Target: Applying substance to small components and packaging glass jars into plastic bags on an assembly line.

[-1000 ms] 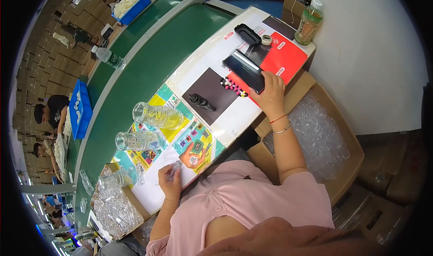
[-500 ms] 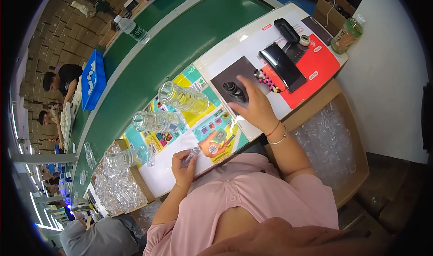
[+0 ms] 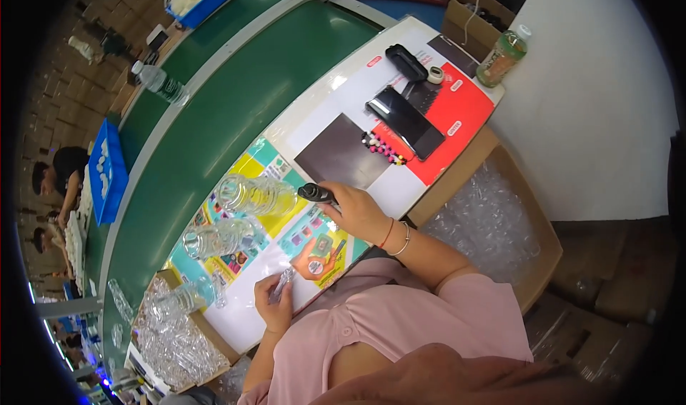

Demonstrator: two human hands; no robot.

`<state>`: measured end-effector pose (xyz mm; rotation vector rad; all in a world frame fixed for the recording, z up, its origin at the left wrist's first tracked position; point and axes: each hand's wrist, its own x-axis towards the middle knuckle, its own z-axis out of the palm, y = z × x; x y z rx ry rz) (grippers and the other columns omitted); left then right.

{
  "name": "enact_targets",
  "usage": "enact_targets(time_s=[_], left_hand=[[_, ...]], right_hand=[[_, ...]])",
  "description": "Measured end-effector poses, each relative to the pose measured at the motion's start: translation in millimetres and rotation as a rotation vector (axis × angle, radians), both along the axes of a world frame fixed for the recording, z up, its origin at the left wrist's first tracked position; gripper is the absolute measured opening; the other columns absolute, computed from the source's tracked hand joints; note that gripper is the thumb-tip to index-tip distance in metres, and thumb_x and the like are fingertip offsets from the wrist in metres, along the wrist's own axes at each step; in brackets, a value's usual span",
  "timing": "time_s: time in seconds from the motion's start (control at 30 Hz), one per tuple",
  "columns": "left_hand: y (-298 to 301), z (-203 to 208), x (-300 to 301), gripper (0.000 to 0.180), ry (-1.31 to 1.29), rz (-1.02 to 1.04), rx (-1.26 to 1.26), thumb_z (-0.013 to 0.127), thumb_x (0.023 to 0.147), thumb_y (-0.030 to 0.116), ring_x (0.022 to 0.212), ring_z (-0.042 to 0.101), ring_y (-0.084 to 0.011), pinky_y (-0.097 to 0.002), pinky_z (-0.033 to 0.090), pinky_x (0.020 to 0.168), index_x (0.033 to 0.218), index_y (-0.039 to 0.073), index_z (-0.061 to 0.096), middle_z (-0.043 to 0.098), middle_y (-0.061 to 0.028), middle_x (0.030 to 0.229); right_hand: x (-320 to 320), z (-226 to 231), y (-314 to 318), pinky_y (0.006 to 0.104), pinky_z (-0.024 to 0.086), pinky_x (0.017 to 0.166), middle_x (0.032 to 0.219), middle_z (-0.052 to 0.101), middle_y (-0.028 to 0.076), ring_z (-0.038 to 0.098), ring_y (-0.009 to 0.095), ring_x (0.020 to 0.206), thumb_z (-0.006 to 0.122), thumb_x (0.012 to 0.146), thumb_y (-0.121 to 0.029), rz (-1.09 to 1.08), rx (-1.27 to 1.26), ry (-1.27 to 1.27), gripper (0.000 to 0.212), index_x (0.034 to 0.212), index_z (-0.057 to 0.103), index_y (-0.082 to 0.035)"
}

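Observation:
My right hand (image 3: 361,213) is closed around a short black cylindrical tool (image 3: 314,193), its ridged end pointing left; I cannot make out its kind. Lower on the worktop, my left hand (image 3: 273,299) pinches a small clear plastic piece (image 3: 286,277), partly hidden by the fingers. Just left of the black tool, a clear ribbed jar (image 3: 256,195) lies on the printed sheet. A second clear jar (image 3: 220,239) lies below it. Further left, a third clear vessel (image 3: 179,298) rests by a box of clear plastic parts (image 3: 182,341).
A phone (image 3: 406,123), a beaded strap (image 3: 384,148) and a black case (image 3: 406,62) lie on the far right of the worktop. A green-labelled bottle (image 3: 502,56) stands at its corner. A green conveyor (image 3: 236,98) runs behind. An open carton (image 3: 493,219) of clear pieces sits right.
My right hand has taken hold of the black tool, lifted it off the dark printed patch and brought it left toward the jars. My left hand still holds the clear piece. The view has shifted.

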<state>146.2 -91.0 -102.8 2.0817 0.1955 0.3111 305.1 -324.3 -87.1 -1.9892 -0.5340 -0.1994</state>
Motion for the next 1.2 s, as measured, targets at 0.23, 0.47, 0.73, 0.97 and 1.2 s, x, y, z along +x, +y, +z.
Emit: enact_targets(time_s=[0.23,0.47,0.73,0.97,1.2], left_hand=[[3,-2,0,0.025,0.006,-0.053,0.019,0.062,0.073,-0.004,0.084,0.055,-0.016,-0.026,0.045,0.076,0.095,0.001,0.051,0.054,-0.0088,0.092],[0,-1,0,0.025,-0.012,-0.032,-0.056,0.066,0.069,-0.004,0.083,0.055,-0.0211,-0.0285,0.046,0.074,0.092,0.001,0.055,0.055,-0.0117,0.091],[0,-1,5,0.025,0.007,-0.04,-0.024,0.066,0.069,-0.003,0.083,0.055,-0.0221,-0.0291,0.045,0.074,0.091,0.001,0.055,0.056,-0.012,0.091],[1,-4,2,0.024,0.007,-0.022,-0.02,0.066,0.069,-0.003,0.082,0.055,-0.0221,-0.029,0.045,0.073,0.09,0.001,0.055,0.056,-0.0117,0.09],[4,0,-1,0.023,0.015,-0.085,0.06,0.064,0.074,-0.002,0.082,0.055,-0.016,-0.0258,0.045,0.075,0.094,0.001,0.053,0.055,-0.009,0.092]], right_hand=[[6,13,-30,0.0367,0.041,0.089,0.118,0.048,0.018,0.05,0.033,0.103,0.067,0.075,-0.023,0.102,-0.026,-0.1,0.058,0.123,0.041,-0.001],[110,33,-133,0.0453,0.027,0.099,0.112,0.053,0.013,0.044,0.033,0.111,0.063,0.074,-0.013,-0.641,-0.505,-0.394,0.035,0.106,0.055,-0.004],[195,19,-178,0.0533,0.012,0.104,0.104,0.059,0.012,0.046,0.027,0.114,0.061,0.074,-0.015,-0.469,-1.103,-0.146,0.022,0.095,0.061,-0.008],[194,40,-194,0.0435,0.023,0.104,0.093,0.064,0.006,0.055,0.018,0.102,0.065,0.074,-0.019,-0.554,-0.565,-0.603,0.019,0.088,0.063,-0.006],[179,7,-193,0.0438,0.023,0.104,0.092,0.063,0.006,0.053,0.02,0.104,0.063,0.075,-0.019,-0.286,-0.798,-0.409,0.019,0.089,0.063,-0.007]])
